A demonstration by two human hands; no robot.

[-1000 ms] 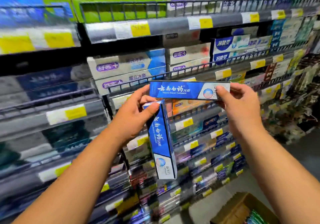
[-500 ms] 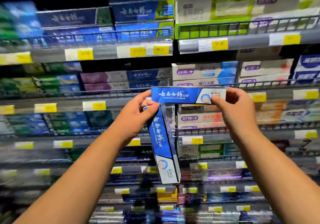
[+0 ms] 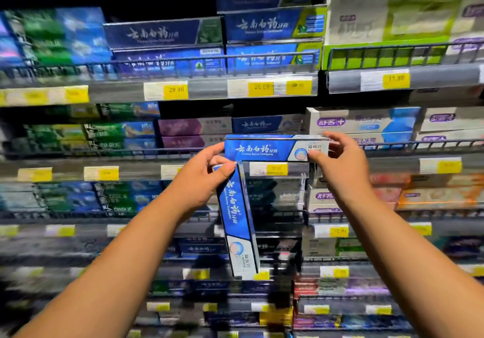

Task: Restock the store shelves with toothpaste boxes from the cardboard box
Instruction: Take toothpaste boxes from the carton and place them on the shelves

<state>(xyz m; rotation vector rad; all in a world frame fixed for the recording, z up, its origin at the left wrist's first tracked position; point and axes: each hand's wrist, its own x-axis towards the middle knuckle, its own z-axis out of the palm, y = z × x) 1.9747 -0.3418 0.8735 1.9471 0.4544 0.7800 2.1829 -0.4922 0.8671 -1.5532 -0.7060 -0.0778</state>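
Two blue and silver toothpaste boxes are held up in front of the shelves. One box [image 3: 272, 148] lies level at the middle of the view; my right hand [image 3: 340, 165] pinches its right end. My left hand [image 3: 201, 180] touches its left end and grips the top of a second box [image 3: 238, 220], which hangs downward, slightly tilted. Just behind them, a matching blue box [image 3: 264, 123] sits on the middle shelf [image 3: 131, 165]. The cardboard box is out of view.
Wire-fronted shelves full of toothpaste boxes fill the view, with yellow price tags [image 3: 175, 90] on the rails. Dark blue boxes [image 3: 262, 26] sit on the upper shelf, white and purple ones [image 3: 361, 121] to the right, green ones [image 3: 112, 133] to the left.
My view has swung left and up along the shelves; the cardboard box at the bottom right dropped out of view. Both hands keep the same hold on the two boxes.
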